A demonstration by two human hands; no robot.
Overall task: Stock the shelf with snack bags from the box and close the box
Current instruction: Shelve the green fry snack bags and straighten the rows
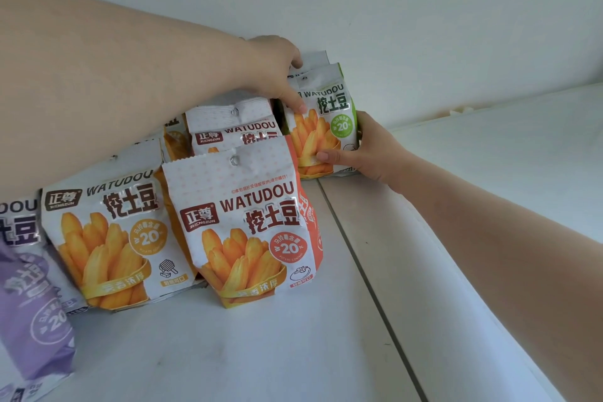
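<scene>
We set the green bag (321, 117) upright at the shelf's (456, 173) back edge.

Our left hand (277, 72) pinches its top, our right hand (365, 150) grips its lower side; it seems light, soft, crinkly, best held by its edges.

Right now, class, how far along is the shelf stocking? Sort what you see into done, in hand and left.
Done: red-trimmed snack bag, yellow-trimmed snack bag and purple snack bag already stand on the white shelf. In hand: the left hand and right hand hold the green-trimmed snack bag at the back. Left: the box is out of view, so its remaining stock and closing cannot be judged.
</scene>
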